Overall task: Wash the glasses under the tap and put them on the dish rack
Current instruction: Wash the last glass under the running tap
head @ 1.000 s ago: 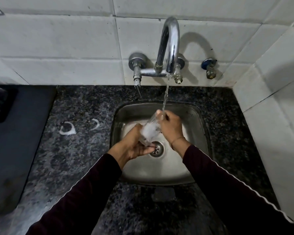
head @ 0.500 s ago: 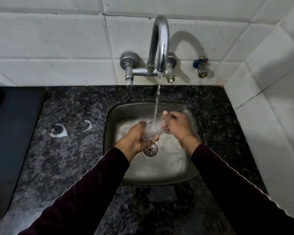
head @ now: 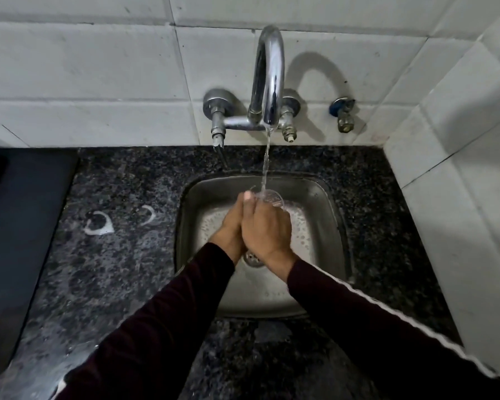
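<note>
A clear glass (head: 270,197) is held over the steel sink (head: 326,203), its rim poking out beyond my fingers. Water runs from the chrome tap (head: 267,79) onto that rim. My right hand (head: 264,229) wraps over the glass from above. Pressed against it on the left side, my left hand (head: 228,226) also grips the glass. Most of the glass body is hidden by both hands. No dish rack is in view.
Dark speckled granite counter (head: 122,255) surrounds the sink, with two wet ring marks (head: 98,223) on its left part. A dark flat slab (head: 18,241) lies at the far left. White tiled walls close the back and right side. A small valve (head: 342,114) sits right of the tap.
My hands have come together around the glass; the right hand shifted from the glass's right end to cover it from above. The glass mouth now points up and away under the stream.
</note>
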